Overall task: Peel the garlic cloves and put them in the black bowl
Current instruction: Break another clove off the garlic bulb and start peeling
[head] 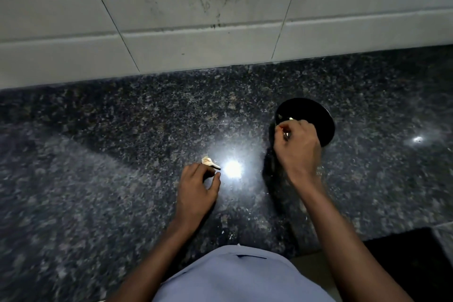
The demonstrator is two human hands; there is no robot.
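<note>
The black bowl (316, 111) stands on the dark granite counter, right of centre. My right hand (297, 146) hovers over its near-left rim, fingers curled and pinching a small pale piece that looks like a garlic clove (285, 134). Most of the bowl's inside is hidden by this hand. A pale garlic clove with papery skin (208, 161) lies on the counter left of a bright light reflection. My left hand (197, 190) reaches it, index finger and thumb curled at its near end and holding it against the counter.
The granite counter (98, 154) ends at a white tiled wall (196, 19) at the back. Small white skin flecks (230, 235) lie near the counter's front edge. A dark mat (404, 252) shows on the floor at lower right.
</note>
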